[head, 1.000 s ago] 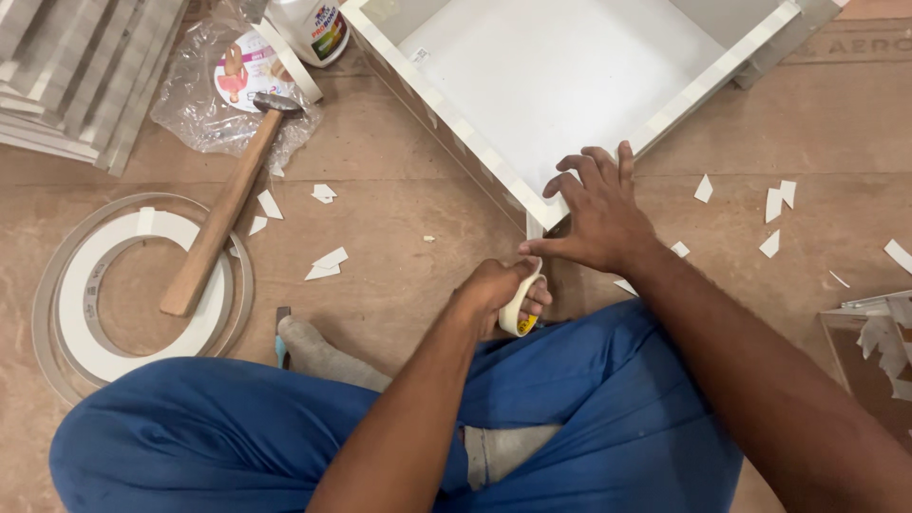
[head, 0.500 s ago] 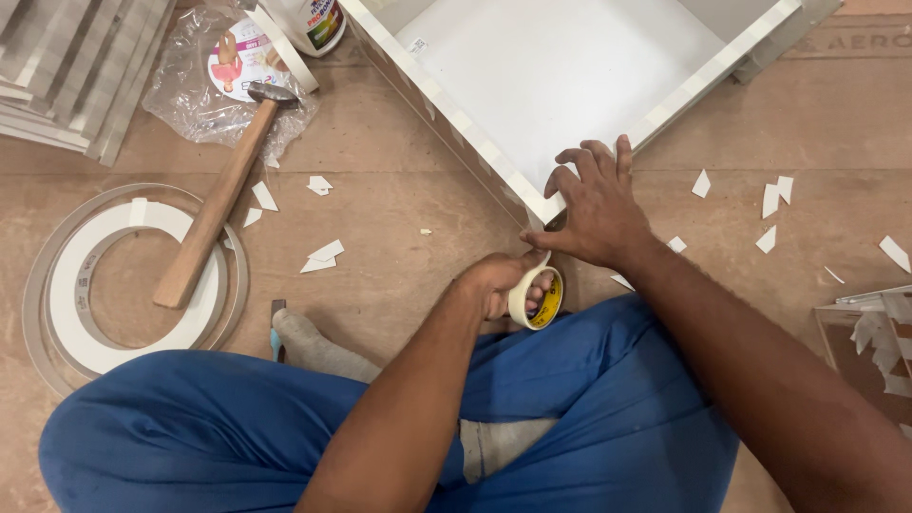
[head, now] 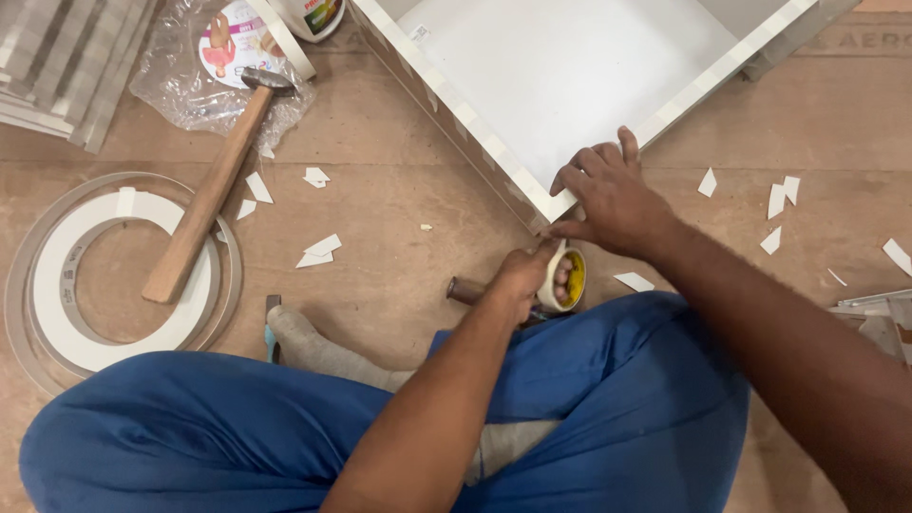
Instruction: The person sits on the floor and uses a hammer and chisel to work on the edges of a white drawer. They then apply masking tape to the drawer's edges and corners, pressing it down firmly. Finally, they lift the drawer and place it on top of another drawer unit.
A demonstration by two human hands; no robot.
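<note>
A: What is the biggest thing in view?

B: The floor (head: 399, 190), a brown board surface running edge to edge. The person sits cross-legged on it in blue trousers (head: 608, 399), one grey sock (head: 323, 351) showing.

A: And on the floor?

B: A white drawer box (head: 570, 76) lies at the top, its open side up, one corner pointing at the person. On the left lies a flat coil of white edge banding (head: 66, 275). A stack of grey and white strips (head: 57, 57) sits in the top left corner.

A: Any tools?

B: A hammer (head: 204, 204) with a wooden handle lies tilted, its head on a crumpled clear plastic bag (head: 180, 85). A dark, round handle (head: 465, 290) pokes out just beside the left wrist; I cannot tell what tool it belongs to.

A: The hands?

B: The right hand (head: 613, 199) is spread, palm down, pressing on the drawer's near corner. The left hand (head: 522, 275) is closed around a roll of tape (head: 565, 280), held just below that corner, fingers through its core.

A: Smallest bits?

B: White offcut chips (head: 318, 249) are scattered over the floor on both sides of the drawer.
</note>
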